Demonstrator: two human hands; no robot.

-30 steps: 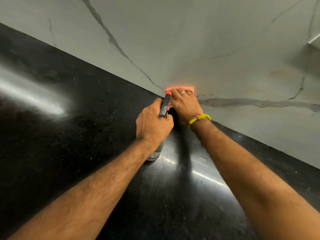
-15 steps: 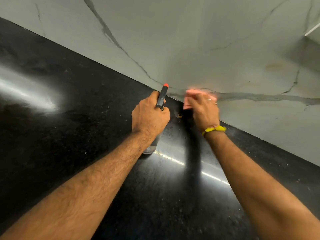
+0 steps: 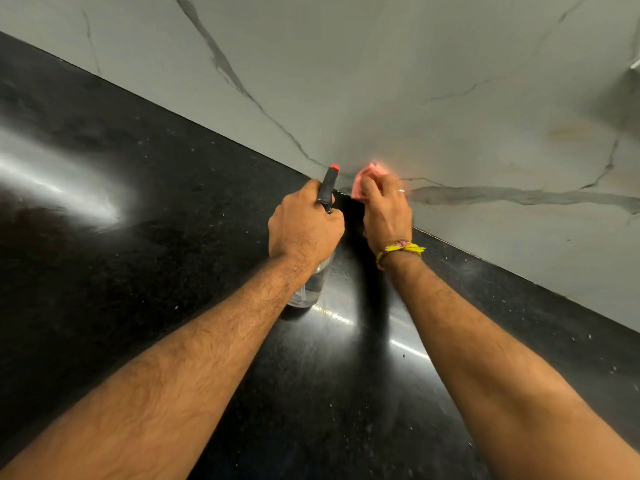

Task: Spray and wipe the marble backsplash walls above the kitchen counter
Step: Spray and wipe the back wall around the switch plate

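Observation:
The grey-veined marble backsplash (image 3: 398, 81) rises behind a glossy black counter (image 3: 156, 254). My left hand (image 3: 304, 226) grips a clear spray bottle (image 3: 311, 285) with a black head and orange nozzle tip, its base standing on the counter. Just to its right, my right hand (image 3: 386, 209) holds a pink cloth (image 3: 369, 174) against the lowest part of the wall, where it meets the counter. The cloth is motion-blurred and mostly hidden behind my fingers. A yellow thread band circles the right wrist.
The black counter stretches left and toward me, with bright light reflections on it. A faint yellowish stain (image 3: 568, 131) marks the marble at the upper right. The wall turns a corner at the far right edge (image 3: 630, 81).
My right hand with the cloth went right along the bottom of the wall, then came back left beside the spray head. The left hand kept gripping the bottle.

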